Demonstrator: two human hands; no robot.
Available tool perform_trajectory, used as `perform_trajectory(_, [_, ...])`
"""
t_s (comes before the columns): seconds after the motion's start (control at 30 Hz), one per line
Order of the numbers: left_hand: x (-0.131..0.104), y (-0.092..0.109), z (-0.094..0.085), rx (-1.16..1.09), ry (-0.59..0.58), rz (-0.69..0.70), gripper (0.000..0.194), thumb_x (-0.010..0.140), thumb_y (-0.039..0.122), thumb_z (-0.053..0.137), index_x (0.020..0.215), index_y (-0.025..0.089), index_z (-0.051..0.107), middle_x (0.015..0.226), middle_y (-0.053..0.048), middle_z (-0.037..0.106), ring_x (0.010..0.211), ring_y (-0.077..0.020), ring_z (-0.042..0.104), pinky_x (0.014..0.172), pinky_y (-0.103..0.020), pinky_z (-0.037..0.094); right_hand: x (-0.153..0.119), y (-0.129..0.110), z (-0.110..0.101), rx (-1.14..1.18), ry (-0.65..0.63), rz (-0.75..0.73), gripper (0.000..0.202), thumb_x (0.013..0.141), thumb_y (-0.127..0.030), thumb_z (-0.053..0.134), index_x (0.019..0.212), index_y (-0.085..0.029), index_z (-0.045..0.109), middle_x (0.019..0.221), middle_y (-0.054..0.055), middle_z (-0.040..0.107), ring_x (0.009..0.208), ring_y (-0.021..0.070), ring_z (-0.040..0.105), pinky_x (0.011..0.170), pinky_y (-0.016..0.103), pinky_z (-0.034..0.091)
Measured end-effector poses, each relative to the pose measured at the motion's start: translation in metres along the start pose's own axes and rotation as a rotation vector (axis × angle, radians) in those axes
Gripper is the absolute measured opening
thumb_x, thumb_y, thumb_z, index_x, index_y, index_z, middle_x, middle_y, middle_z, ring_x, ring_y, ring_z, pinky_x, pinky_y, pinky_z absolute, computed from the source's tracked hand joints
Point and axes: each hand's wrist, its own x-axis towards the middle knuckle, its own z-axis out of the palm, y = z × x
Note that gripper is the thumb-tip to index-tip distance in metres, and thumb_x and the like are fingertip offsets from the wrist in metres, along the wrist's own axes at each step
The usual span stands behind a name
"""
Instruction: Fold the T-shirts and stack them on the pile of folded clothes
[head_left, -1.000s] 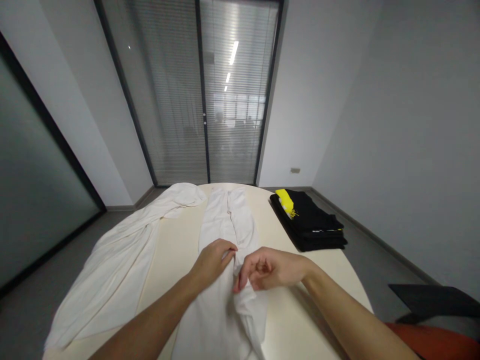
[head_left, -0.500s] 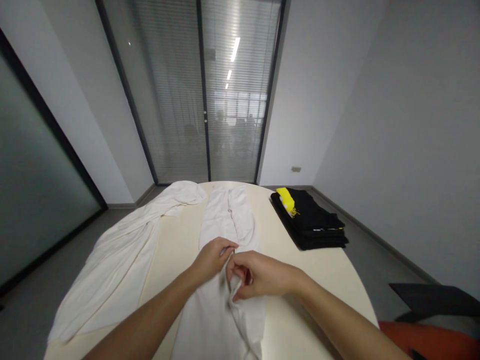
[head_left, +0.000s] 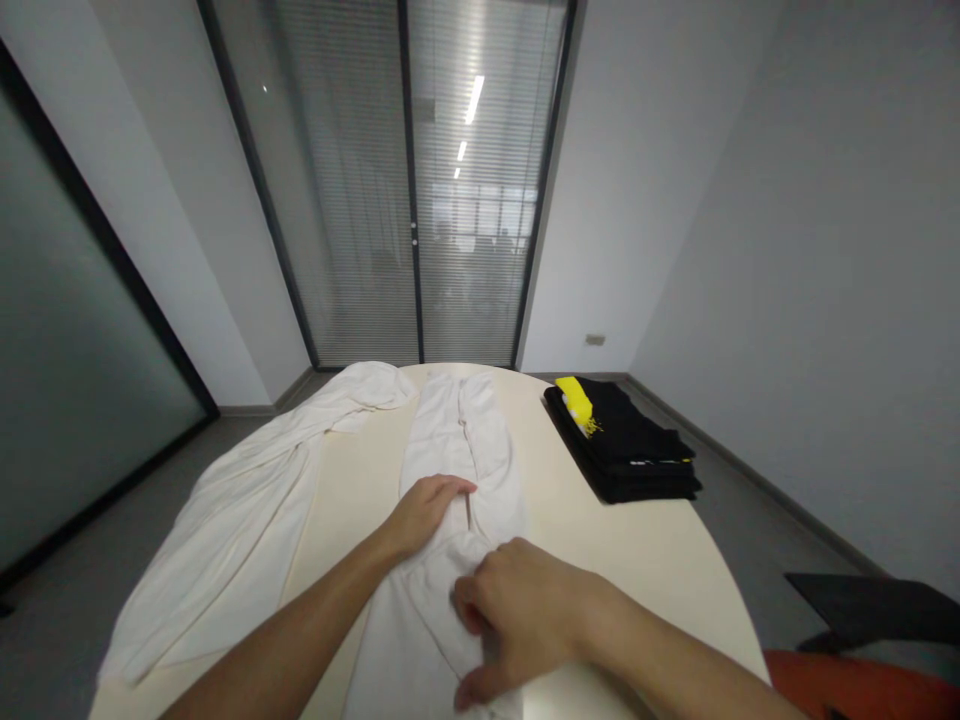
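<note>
A long white cloth (head_left: 450,430), folded inward along its length, runs down the middle of the table. Partway along it, my left hand (head_left: 429,512) rests on top, its fingers stretched toward the seam where the folded edges meet. Lower and to the right, my right hand (head_left: 521,610) is over the cloth's right part with fingers bent and apart; the thumb points down toward the near end. Whether its fingertips touch the fabric is hard to tell. Another white cloth (head_left: 232,510) lies loosely spread along the table's left side.
A stack of folded black garments (head_left: 622,440), with a yellow patch on top, sits at the right of the round cream table (head_left: 660,560). An orange and black chair (head_left: 862,680) stands at the lower right. Beyond the table are glass panels with blinds (head_left: 480,280).
My right hand has let go of the cloth's edge and moved down and toward me, its fingers opening. The fold near it now lies flatter. My left hand has stayed nearly in place.
</note>
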Motion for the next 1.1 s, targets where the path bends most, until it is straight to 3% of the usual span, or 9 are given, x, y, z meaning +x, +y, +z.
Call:
perform_trajectory(0.2, [0.000, -0.003, 0.001, 0.033, -0.008, 0.013, 0.042, 0.097, 0.041, 0.039, 0.102, 0.020, 0.075, 0.112, -0.003, 0.075, 0.110, -0.0204, 0.065, 0.104, -0.035, 0.044, -0.005, -0.006, 0.000, 0.017, -0.092, -0.139, 0.022, 0.072, -0.040, 0.066, 0.086, -0.023, 0.071, 0.071, -0.001, 0.068, 0.060, 0.0160, 0.056, 0.057, 0.026, 0.037])
perform_trajectory(0.33, [0.000, -0.006, 0.003, 0.104, -0.008, 0.037, 0.040, 0.097, 0.041, 0.042, 0.102, 0.020, 0.076, 0.109, -0.004, 0.075, 0.107, -0.0204, 0.066, 0.100, -0.033, 0.046, -0.018, 0.005, -0.008, 0.242, -0.336, -0.210, 0.016, 0.066, -0.031, 0.073, 0.078, -0.022, 0.066, 0.069, -0.007, 0.063, 0.060, 0.0107, 0.057, 0.057, 0.021, 0.040])
perform_trajectory(0.5, [-0.001, -0.004, 0.005, 0.182, -0.014, 0.066, 0.032, 0.094, 0.035, 0.048, 0.096, 0.021, 0.076, 0.102, -0.005, 0.076, 0.100, -0.0211, 0.067, 0.092, -0.033, 0.049, -0.021, 0.022, -0.008, 0.448, -0.658, -0.019, 0.022, 0.062, -0.033, 0.080, 0.072, -0.020, 0.064, 0.056, -0.008, 0.059, 0.055, 0.0128, 0.061, 0.058, 0.022, 0.046])
perform_trajectory(0.57, [-0.002, -0.003, 0.005, 0.202, -0.001, 0.084, 0.027, 0.091, 0.033, 0.053, 0.095, 0.021, 0.076, 0.100, -0.005, 0.076, 0.099, -0.0211, 0.067, 0.092, -0.033, 0.050, -0.017, 0.024, -0.005, 0.475, -0.731, 0.056, 0.025, 0.063, -0.036, 0.081, 0.069, -0.020, 0.064, 0.052, -0.007, 0.059, 0.053, 0.0141, 0.062, 0.057, 0.023, 0.047])
perform_trajectory(0.73, [-0.004, -0.003, 0.007, 0.213, 0.010, 0.133, 0.021, 0.088, 0.027, 0.057, 0.097, 0.023, 0.075, 0.101, -0.003, 0.075, 0.100, -0.0199, 0.066, 0.094, -0.032, 0.049, -0.010, 0.008, 0.002, 0.190, -0.485, -0.043, 0.023, 0.057, -0.027, 0.084, 0.067, -0.021, 0.063, 0.049, -0.010, 0.050, 0.045, 0.0104, 0.050, 0.052, 0.023, 0.038])
perform_trajectory(0.87, [-0.003, -0.006, 0.007, 0.211, 0.003, 0.147, 0.021, 0.089, 0.026, 0.057, 0.099, 0.023, 0.075, 0.102, -0.003, 0.075, 0.100, -0.0195, 0.066, 0.094, -0.032, 0.048, -0.016, -0.007, 0.000, -0.006, -0.427, -0.097, 0.014, 0.063, -0.020, 0.076, 0.070, -0.023, 0.063, 0.047, -0.009, 0.043, 0.043, 0.0123, 0.042, 0.051, 0.025, 0.033])
perform_trajectory(0.97, [-0.003, -0.008, 0.007, 0.219, 0.007, 0.140, 0.021, 0.090, 0.027, 0.056, 0.098, 0.022, 0.075, 0.102, -0.003, 0.075, 0.099, -0.0195, 0.066, 0.094, -0.032, 0.049, -0.024, -0.007, -0.010, 0.044, -0.458, -0.055, 0.017, 0.065, -0.020, 0.072, 0.080, -0.023, 0.066, 0.052, -0.007, 0.052, 0.049, 0.0147, 0.050, 0.053, 0.025, 0.036])
perform_trajectory(1.1, [-0.003, -0.007, 0.007, 0.223, 0.008, 0.122, 0.022, 0.090, 0.027, 0.056, 0.099, 0.022, 0.075, 0.102, -0.004, 0.075, 0.099, -0.0199, 0.066, 0.093, -0.032, 0.049, -0.043, 0.003, -0.028, 0.328, -0.431, 0.062, 0.034, 0.071, -0.017, 0.065, 0.104, -0.023, 0.064, 0.047, -0.011, 0.052, 0.050, 0.0144, 0.058, 0.055, 0.022, 0.040])
